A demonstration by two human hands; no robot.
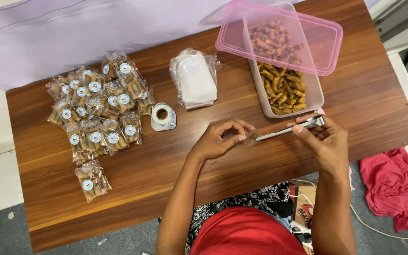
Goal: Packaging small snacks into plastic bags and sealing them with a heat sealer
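Tongs [289, 129] are sitting pinched in the right hand [326, 141], tips feeding a small clear bag [250, 138] that left-hand fingers [232, 138] are gripping. Sealed packets [97, 111] are piling up on the surface [364, 99]; the tub [286, 92] is showing plenty of snacks left.
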